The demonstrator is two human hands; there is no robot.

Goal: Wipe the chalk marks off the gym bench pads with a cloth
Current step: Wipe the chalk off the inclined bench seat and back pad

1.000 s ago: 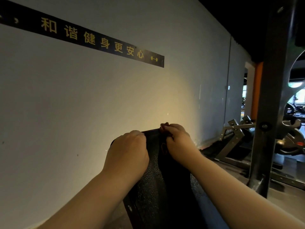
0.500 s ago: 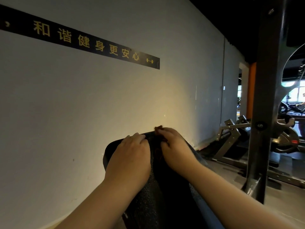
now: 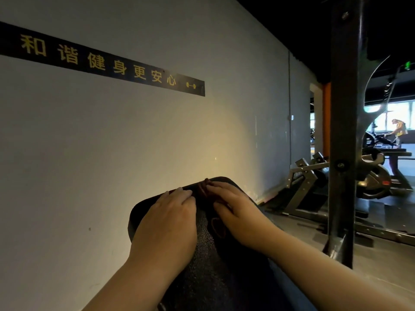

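Ahead of both hands stands the pale wall (image 3: 112,142), close behind the far end of the bench. Off to the right of your right hand rises a dark steel upright (image 3: 343,131); keep your elbow from swinging out toward it.

The bench pad (image 3: 206,254), black and pebbled, runs away from you under both palms and ends in a rounded edge just past your fingertips. I cannot make out any chalk on it in this dim light, so judge by feel and work over the whole end.

Your left hand (image 3: 166,221) lies flat on the pad's left side with its fingers straight and spread a little, bracing. Your right hand (image 3: 238,212) lies flat too, with its fingers laid out over the cloth (image 3: 203,189), pressing it down, not pinching it.

The cloth is dark brown and bunched into a ridge between your two hands, right at the pad's far edge. Flatten that ridge under your right palm first, since a bunched cloth probably skips over the grain. Then draw it toward you in overlapping passes, pressing firmly, and wrap it over the rounded lip, where chalk would likely collect.
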